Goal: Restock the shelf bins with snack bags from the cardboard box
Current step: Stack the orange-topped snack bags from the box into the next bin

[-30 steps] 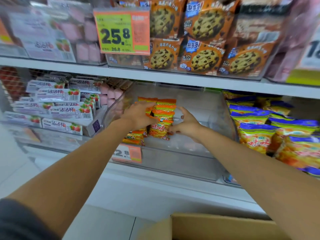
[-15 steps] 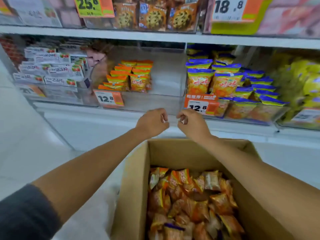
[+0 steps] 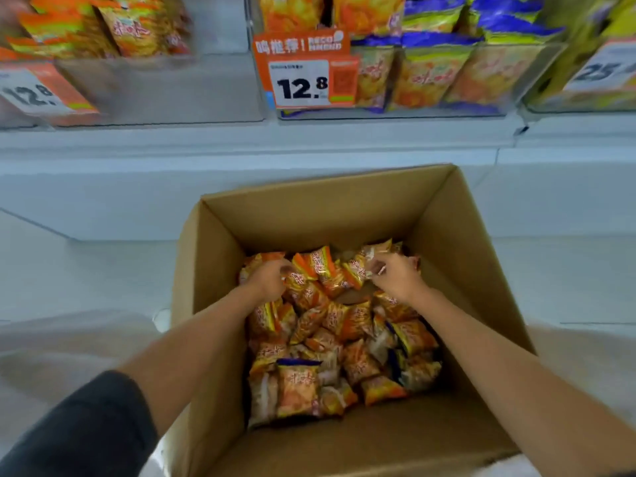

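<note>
The cardboard box (image 3: 309, 215) is plain brown. The snack bags (image 3: 330, 325) under the left hand (image 3: 268, 278) and the right hand (image 3: 395, 277) are orange and yellow with red lettering, and some show silvery-pale patches. The one at the right hand's fingertips is pale with an orange edge. On the person's side of the left hand, the nearest bag (image 3: 297, 383) carries a purple-blue strip over an orange front. The sleeve (image 3: 86, 432) behind the left hand is dark grey. Beyond both hands the shelf (image 3: 309, 149) is white. Above it the price tag (image 3: 304, 77) is orange with a white panel and black digits. The binned bags (image 3: 430, 70) to its right are yellow-orange with purple-blue tops.
</note>
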`<move>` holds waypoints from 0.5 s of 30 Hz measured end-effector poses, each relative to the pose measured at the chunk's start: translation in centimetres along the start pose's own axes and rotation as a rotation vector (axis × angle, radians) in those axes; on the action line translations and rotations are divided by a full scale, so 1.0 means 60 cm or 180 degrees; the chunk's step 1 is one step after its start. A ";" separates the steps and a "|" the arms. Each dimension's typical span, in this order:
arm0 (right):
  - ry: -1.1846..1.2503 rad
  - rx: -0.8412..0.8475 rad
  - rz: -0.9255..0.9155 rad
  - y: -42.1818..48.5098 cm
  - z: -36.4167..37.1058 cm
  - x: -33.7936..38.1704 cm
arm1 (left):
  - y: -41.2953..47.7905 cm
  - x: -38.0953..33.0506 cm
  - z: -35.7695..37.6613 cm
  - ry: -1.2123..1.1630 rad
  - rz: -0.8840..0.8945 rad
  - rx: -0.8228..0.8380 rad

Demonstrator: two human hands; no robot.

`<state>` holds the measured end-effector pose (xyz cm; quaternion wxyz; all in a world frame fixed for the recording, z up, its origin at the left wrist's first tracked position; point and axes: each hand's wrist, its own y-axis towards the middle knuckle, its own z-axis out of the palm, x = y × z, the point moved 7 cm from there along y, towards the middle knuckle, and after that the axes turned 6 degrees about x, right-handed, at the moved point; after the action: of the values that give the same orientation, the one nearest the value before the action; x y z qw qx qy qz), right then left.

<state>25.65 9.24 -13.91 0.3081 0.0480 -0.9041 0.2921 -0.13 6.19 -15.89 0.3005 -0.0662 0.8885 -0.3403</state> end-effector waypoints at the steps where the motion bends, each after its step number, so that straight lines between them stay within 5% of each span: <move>1: 0.0147 0.0000 0.0028 0.004 0.006 -0.011 | 0.006 -0.002 0.019 -0.0137 -0.0027 0.0063; 7: 0.0428 0.0156 0.0234 -0.001 0.053 -0.052 | 0.005 -0.021 0.144 0.0545 0.0000 0.0817; 10: 0.0589 0.0268 0.0262 -0.007 0.064 -0.060 | 0.003 -0.017 0.159 0.0520 0.0079 0.0724; 12: 0.0686 0.0307 0.0262 -0.008 0.065 -0.060 | 0.001 -0.020 0.138 -0.0092 -0.0044 0.0307; 15: 0.1082 0.0465 0.0368 -0.012 0.063 -0.047 | -0.015 -0.035 0.108 -0.1969 -0.0291 0.0089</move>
<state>26.13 6.29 -17.65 0.4348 -0.0318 -0.8167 0.3781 5.22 2.54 -18.10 0.5418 -0.2023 0.7463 -0.3294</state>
